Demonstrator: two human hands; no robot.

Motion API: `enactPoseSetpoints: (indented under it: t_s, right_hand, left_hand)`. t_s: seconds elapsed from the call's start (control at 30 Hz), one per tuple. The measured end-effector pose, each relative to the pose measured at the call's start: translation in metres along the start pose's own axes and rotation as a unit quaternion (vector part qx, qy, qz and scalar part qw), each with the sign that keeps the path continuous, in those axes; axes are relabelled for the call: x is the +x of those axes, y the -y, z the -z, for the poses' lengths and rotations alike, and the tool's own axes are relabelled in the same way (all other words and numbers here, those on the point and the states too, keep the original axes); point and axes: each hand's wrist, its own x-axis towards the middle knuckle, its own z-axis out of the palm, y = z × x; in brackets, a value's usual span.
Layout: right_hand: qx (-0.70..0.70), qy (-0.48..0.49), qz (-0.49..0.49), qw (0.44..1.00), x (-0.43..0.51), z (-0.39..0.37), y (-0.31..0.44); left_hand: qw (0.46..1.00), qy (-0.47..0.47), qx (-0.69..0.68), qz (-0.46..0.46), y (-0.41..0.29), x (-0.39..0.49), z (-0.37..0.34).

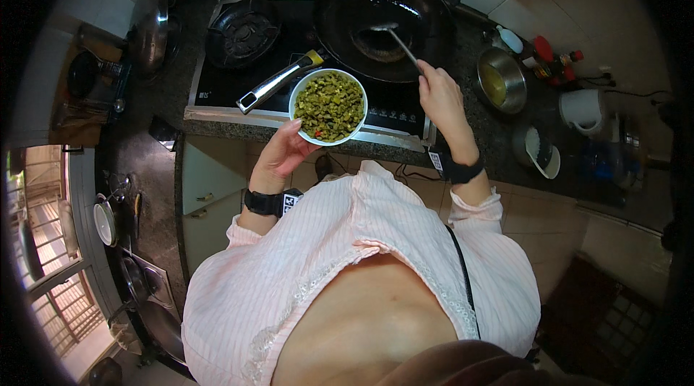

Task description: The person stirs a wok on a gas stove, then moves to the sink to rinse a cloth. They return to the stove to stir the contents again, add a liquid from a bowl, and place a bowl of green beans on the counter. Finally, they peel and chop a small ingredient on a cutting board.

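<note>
My left hand (284,152) grips a white bowl (293,94) by its near left side. Chopped green vegetables (329,104) with a few red bits fill the bowl almost to its rim. The bowl is over the front edge of the black gas cooktop (217,90). My right hand (440,94) is closed around the handle of a metal spatula (404,44). Its head rests inside a large black wok (339,23), which stands on the right burner. The inside of the wok looks shiny and dark.
A chrome handle (276,82) extends left from the wok. The left burner (244,33) is bare. At right stand a metal bowl (501,81) of yellowish liquid, red-capped bottles (542,49), a white mug (581,109) and a container with a white scoop (544,160). A lidded pan (149,31) stands at left.
</note>
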Motion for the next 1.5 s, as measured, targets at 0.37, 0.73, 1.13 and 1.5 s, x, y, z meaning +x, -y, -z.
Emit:
enactPoseSetpoints:
  t_s: [0.37,0.73,1.13,1.5]
  right_hand:
    - [-0.086,0.010,-0.015,0.996,-0.031,0.051,-0.018]
    - [0.021,-0.043,0.016,0.999,0.024,-0.039,0.000]
    - [0.003,0.001,-0.025,1.000,-0.030,0.040,-0.033]
    - [0.082,0.002,0.017,0.996,0.001,-0.013,-0.003]
  left_hand:
    - [1.000,0.010,-0.016,-0.001,0.002,0.001,0.006]
    - [1.000,0.003,-0.003,-0.006,0.003,-0.002,0.004]
    - [1.000,-0.009,-0.009,-0.009,0.005,-0.004,0.002]
    - [1.000,-0.013,0.008,-0.002,0.002,-0.005,0.001]
